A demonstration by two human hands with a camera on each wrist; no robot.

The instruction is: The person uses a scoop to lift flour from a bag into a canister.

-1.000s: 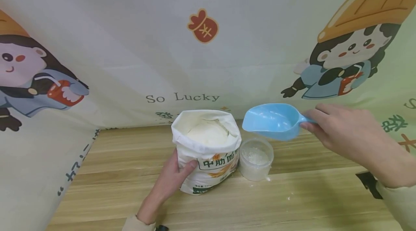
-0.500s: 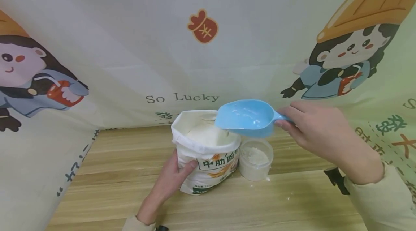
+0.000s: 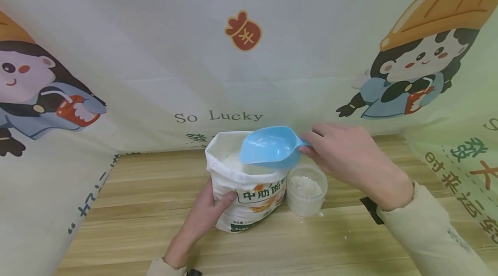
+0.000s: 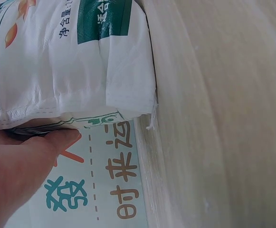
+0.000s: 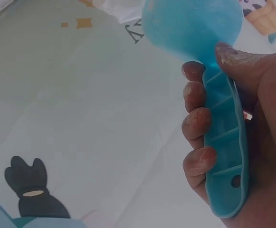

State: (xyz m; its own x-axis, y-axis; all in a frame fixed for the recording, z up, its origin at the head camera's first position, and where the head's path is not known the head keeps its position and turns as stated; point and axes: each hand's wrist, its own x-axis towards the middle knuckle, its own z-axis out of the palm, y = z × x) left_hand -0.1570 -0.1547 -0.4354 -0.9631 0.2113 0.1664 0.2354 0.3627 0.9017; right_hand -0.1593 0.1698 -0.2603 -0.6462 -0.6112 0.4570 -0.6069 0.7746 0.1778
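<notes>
A white flour bag stands upright with its top rolled open and pale flour inside. My left hand holds its left side, thumb on the front; the left wrist view shows the hand by the bag's lower edge, other fingers mostly hidden. In my right hand is a light blue scoop, its bowl over the bag's mouth. The right wrist view shows fingers curled round the scoop's ridged handle, with white powder on the thumb. Beside the bag is a clear plastic tub holding some flour.
The wooden tabletop has small flour specks near the tub. A patterned cloth hangs behind and along both sides, close behind the bag.
My right hand has carried the scoop leftward, from above the tub to over the bag's opening, and slightly down lately. The left hand and the bag have stayed put.
</notes>
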